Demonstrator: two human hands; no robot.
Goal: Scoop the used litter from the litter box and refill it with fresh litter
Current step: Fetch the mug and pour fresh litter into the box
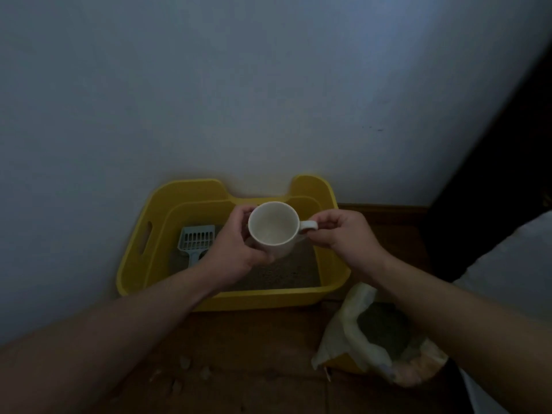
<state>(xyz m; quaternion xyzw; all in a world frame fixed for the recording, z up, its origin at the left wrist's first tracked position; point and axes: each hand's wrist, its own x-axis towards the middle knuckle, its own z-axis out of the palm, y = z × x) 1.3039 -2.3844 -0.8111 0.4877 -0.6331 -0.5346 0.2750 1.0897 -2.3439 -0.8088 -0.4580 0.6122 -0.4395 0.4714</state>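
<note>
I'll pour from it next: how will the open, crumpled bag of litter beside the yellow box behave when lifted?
The crumpled pale plastic bag looks floppy, so its mouth will likely sag. It holds a mound of grey litter, so probably heavy. Its top is open, so tipping may spill.

Litter box (209, 300) on the floor (239, 354) against the wall (209, 100), mug (273, 227) held above it, bag (337, 333) to its right.

The litter box has its far side against the wall. Litter (283, 273) lies in it, and the scoop (195, 240) lies in its left half, handle toward the person. The mug hangs over the middle of the box between 2 hands: the left hand (236, 249) grips its left side, the right hand (343, 234) pinches its handle on the right. The open bag stands just beside the box's near right corner.
</note>
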